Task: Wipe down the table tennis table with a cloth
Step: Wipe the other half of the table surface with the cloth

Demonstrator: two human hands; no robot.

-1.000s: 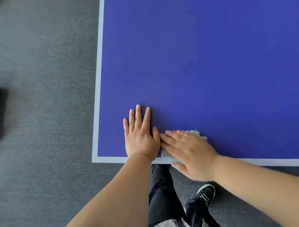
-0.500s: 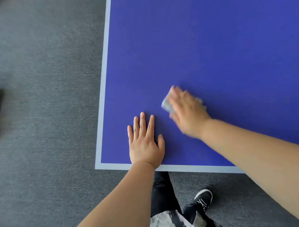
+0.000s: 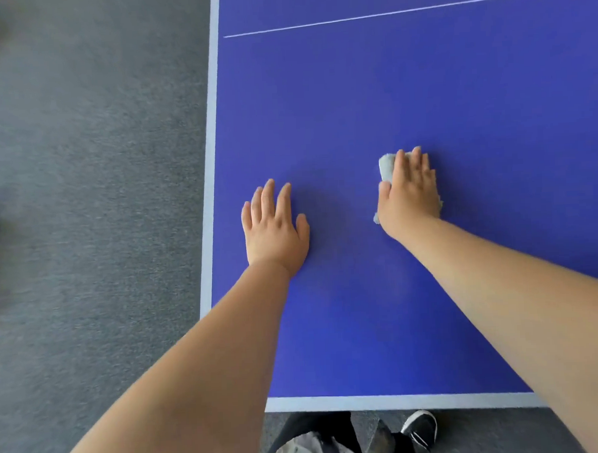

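Pressing grey cloth [image 3: 387, 169] onto blue table [image 3: 421, 84], right hand [image 3: 411, 194] (fingers [image 3: 416, 161] straight, together); left hand [image 3: 273, 227] flat, fingers spread.

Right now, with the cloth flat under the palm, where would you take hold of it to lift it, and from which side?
Pinch the bunched corner of the cloth that sticks out beside the forefinger of the right hand, coming from above on the thumb side. The rest lies pressed flat on the table under the palm.

The blue table [image 3: 421, 84] bears a pale cloth [image 3: 386, 167] under the right hand [image 3: 411, 194] and the flat left hand [image 3: 273, 227].
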